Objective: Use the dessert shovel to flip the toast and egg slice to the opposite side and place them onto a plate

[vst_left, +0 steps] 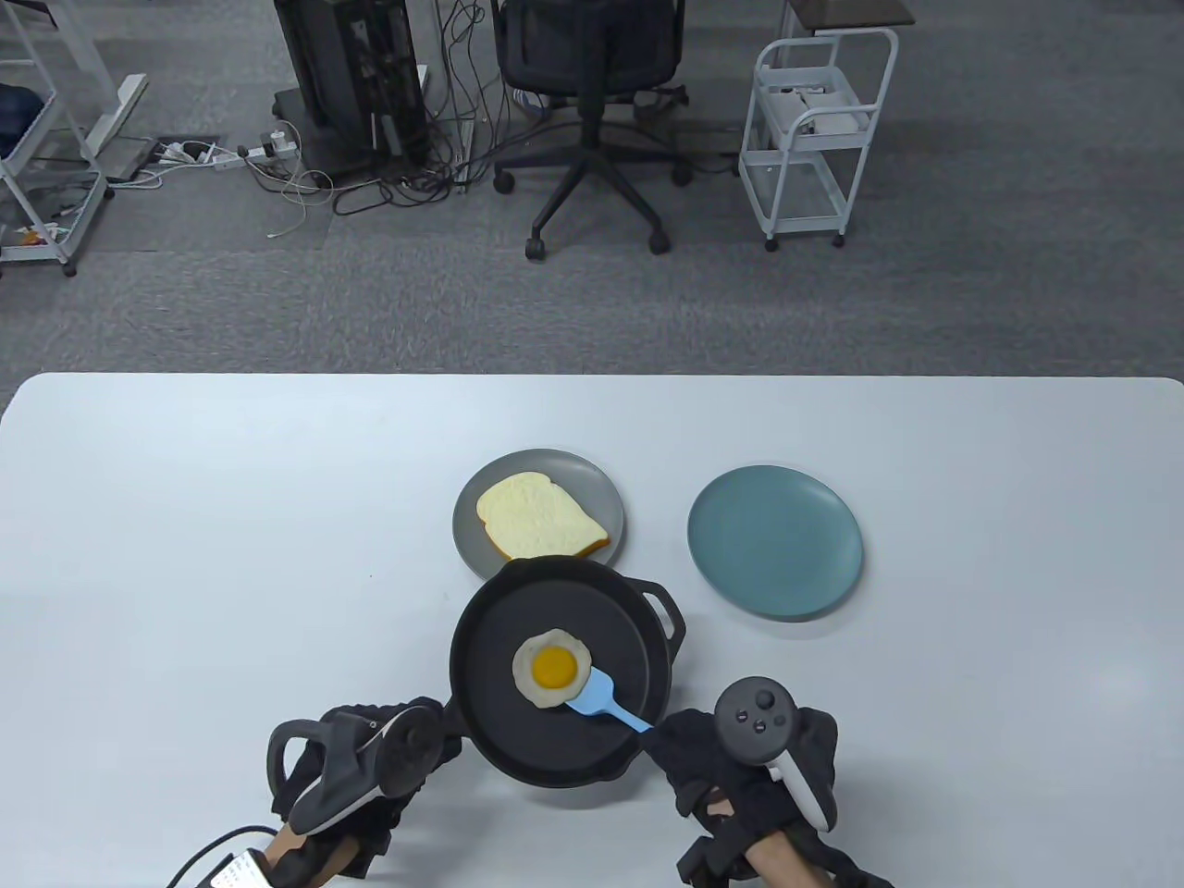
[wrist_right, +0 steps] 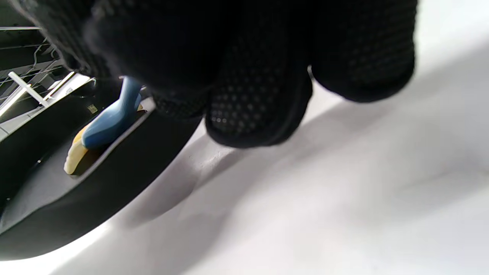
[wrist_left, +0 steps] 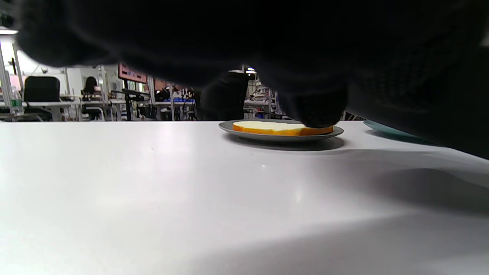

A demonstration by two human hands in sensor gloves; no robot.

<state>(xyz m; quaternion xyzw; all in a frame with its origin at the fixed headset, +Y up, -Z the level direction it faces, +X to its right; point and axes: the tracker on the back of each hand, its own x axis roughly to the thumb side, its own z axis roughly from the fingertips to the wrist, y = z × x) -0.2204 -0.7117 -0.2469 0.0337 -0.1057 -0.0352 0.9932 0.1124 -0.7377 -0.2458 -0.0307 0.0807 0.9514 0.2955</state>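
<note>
Two gloved hands work: your right hand (vst_left: pixel 740 768) grips the shovel (vst_left: pixel 606 701), blade under the egg (vst_left: pixel 551 668)'s near-right edge; your left (vst_left: pixel 361 768) apparently steadies the pan (vst_left: pixel 481 638), grip unclear.

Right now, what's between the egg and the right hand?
Only the blue dessert shovel: in the table view its blade tip meets the edge of the egg in the pan, and its handle runs back over the rim into the right hand.

Egg (vst_left: pixel 552 667) in pan (vst_left: pixel 490 638); toast (vst_left: pixel 539 529) on plate (vst_left: pixel 472 541) behind.
</note>
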